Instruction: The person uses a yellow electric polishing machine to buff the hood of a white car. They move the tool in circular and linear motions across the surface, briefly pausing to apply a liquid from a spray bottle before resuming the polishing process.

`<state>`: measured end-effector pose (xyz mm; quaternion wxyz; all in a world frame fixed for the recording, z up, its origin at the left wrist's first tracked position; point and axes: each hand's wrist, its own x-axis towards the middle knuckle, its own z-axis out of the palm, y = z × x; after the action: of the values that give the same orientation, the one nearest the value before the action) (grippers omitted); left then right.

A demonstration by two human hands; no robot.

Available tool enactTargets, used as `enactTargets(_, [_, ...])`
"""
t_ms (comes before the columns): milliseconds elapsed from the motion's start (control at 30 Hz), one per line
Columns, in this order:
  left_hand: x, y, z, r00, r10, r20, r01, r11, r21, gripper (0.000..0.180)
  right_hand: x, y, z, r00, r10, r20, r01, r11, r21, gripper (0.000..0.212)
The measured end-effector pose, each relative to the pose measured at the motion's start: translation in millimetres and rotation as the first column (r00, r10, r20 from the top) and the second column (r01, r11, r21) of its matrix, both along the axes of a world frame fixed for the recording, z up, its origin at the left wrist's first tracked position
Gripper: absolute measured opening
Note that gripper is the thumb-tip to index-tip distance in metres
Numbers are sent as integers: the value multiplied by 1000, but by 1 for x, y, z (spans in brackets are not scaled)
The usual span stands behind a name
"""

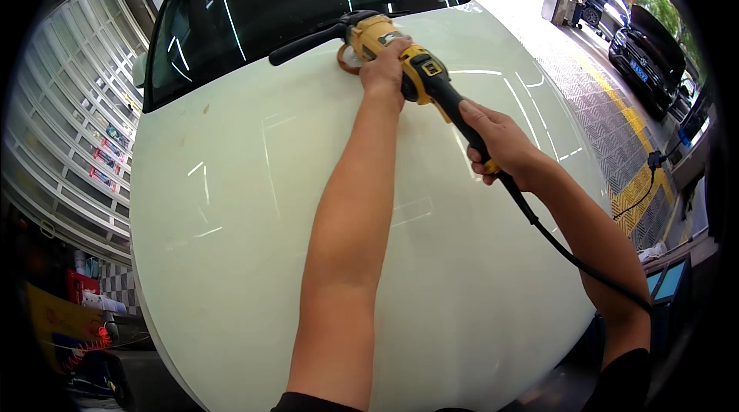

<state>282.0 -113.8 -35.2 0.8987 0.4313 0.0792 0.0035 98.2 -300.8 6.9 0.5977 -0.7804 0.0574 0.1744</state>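
Observation:
A yellow and black car polisher (419, 65) lies slantwise over the far part of a pale white car hood (254, 258), close to the windshield. My left hand (383, 67) is wrapped round its yellow front body. Farther down, my right hand (500, 142) grips the black rear handle. The round pad (350, 59) shows only in part at the left of the tool's head, at the hood surface. A black side handle (304, 44) sticks out to the left with no hand on it. From the rear end a black power cord (570, 254) runs down across my right forearm.
Behind the hood rises the dark windshield (285, 11) with light reflections. White metal bars (69, 104) stand at the left, above a red coiled hose (88, 346). At the right, a black car (650, 58) is parked beyond patterned paving with yellow stripes (616, 108).

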Motion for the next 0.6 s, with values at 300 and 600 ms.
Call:
enactTargets(300, [-177,250,-10,969,230,93,-238,967,89,51,-87,184,-17,907,411,94,-420,902,100,65])
enactTargets(600, [-134,97,-27,992,84,94,-86,996,18,52,-108,63,-17,984,168,59,-171,984,53,61])
